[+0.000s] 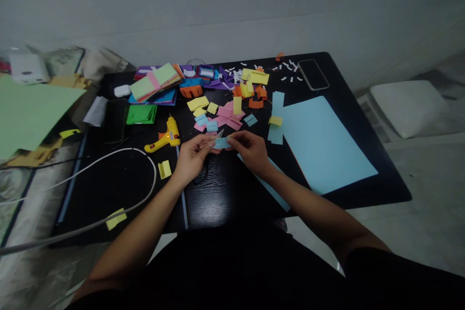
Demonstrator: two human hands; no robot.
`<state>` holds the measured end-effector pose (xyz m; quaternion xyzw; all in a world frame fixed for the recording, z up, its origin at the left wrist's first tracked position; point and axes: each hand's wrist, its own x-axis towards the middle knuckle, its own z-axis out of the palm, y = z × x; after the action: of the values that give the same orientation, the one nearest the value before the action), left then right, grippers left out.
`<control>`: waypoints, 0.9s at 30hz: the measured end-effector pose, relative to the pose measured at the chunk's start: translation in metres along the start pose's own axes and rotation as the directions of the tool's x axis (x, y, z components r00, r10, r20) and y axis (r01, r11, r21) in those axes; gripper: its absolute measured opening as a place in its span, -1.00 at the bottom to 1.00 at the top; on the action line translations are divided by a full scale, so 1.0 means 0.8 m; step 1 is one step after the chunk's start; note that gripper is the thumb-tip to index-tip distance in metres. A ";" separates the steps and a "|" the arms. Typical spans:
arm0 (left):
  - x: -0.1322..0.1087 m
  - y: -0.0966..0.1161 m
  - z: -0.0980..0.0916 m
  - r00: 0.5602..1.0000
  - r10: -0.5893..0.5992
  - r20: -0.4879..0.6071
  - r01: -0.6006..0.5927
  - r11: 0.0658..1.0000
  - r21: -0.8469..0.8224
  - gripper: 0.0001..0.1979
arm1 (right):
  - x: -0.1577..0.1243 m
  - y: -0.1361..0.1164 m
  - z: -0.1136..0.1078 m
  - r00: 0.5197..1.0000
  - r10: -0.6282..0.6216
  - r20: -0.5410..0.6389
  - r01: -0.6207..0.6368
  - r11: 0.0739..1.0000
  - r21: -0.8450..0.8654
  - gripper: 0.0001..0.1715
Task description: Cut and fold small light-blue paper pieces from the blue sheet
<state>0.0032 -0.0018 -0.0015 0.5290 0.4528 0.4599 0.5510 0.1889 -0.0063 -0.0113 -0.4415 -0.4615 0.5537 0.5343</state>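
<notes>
Carefully, I held a light blue paper slip above the black table, its left end pinched between the thumb and fingers of my left hand, its right end in the same kind of pinch by my right hand. Scissor tips showed just beyond it; I couldn't tell whether a hand held them. Past those lay pink pieces and a folded blue piece. To the left sat a yellow glue gun, its label too small to read. To the right, a yellow slip lay across pale blue strips, near large blue sheets. Farther back, a pink band girdled a stack of coloured paper. A clear round thing stood at the back edge, its contents indistinct. A phone lay near white scraps.
</notes>
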 end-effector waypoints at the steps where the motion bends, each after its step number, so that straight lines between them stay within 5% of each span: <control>1: 0.001 -0.001 -0.001 1.000 0.003 0.012 -0.003 1.000 0.000 -0.65 | 0.001 0.000 0.000 1.000 0.004 0.000 -0.004 1.000 0.007 -0.61; 11: 0.000 0.006 -0.003 1.000 0.021 0.008 -0.022 0.999 0.043 -0.64 | 0.002 0.006 -0.002 0.996 0.068 0.053 -0.073 0.993 0.094 -0.55; 15: -0.001 0.002 -0.004 0.999 0.023 -0.038 -0.020 0.997 0.078 -0.71 | 0.000 0.005 -0.003 0.989 0.050 0.138 -0.051 0.999 0.000 -0.60; 21: -0.003 0.000 -0.005 0.997 0.065 0.048 -0.074 0.969 0.237 -0.77 | -0.002 0.002 0.000 0.990 0.023 0.140 -0.005 0.992 -0.124 -0.73; 27: -0.003 -0.001 0.001 0.998 0.048 0.032 -0.052 0.992 0.114 -0.64 | 0.000 0.008 -0.002 0.986 0.052 0.159 -0.048 0.998 -0.029 -0.74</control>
<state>0.0033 -0.0046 -0.0020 0.5775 0.4569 0.4391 0.5147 0.1895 -0.0065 -0.0175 -0.4137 -0.4986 0.5949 0.4759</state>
